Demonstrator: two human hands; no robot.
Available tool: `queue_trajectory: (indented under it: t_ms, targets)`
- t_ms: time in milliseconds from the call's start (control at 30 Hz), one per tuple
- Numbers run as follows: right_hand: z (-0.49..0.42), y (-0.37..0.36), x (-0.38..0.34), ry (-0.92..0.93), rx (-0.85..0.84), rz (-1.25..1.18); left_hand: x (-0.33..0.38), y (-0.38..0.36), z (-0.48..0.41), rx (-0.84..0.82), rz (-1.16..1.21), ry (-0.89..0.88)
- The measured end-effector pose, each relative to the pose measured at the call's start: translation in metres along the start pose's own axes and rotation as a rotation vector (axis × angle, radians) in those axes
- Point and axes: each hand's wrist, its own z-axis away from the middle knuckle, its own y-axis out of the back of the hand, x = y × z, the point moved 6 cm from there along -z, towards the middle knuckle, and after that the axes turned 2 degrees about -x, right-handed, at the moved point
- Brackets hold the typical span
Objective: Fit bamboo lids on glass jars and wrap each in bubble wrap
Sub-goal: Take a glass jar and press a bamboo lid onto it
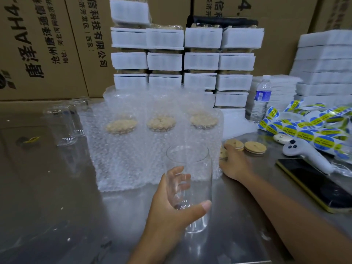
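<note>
My left hand [171,204] grips a clear, lidless glass jar [192,168] upright just above the steel table. My right hand [235,162] reaches right, its fingers on a bamboo lid [223,154] at the edge of a small pile; two more lids [254,147] lie just beyond. A bubble wrap sheet [133,155] lies flat behind the jar. Three wrapped jars [161,111] with bamboo lids stand in a row at its far edge. Bare glass jars [62,124] stand at the far left.
Stacks of white foam-wrapped packs [182,60] and cardboard boxes [47,44] line the back. A water bottle [261,98], rolls of blue-yellow stickers [312,128], a white controller [304,155] and a phone [316,185] crowd the right side of the steel table [47,197].
</note>
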Motion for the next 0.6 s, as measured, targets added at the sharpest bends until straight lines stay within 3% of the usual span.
queue_trajectory:
  t_ms: [200, 400, 500, 600]
  targets:
    - [0.005, 0.006, 0.006, -0.065, 0.117, -0.237, -0.001, -0.001, -0.002, 0.018, 0.035, 0.014]
    - [0.026, 0.025, 0.027, -0.393, 0.334, -0.985, 0.000, 0.001, 0.001, 0.035, 0.038, 0.023]
    - [0.042, 0.029, 0.019, -0.524, 0.203, -1.475, 0.003, 0.001, 0.001, 0.022, 0.020, 0.023]
    - [0.057, 0.036, 0.004, -0.492, 0.073, -1.735, 0.003, -0.002, 0.003, 0.012, 0.010, 0.031]
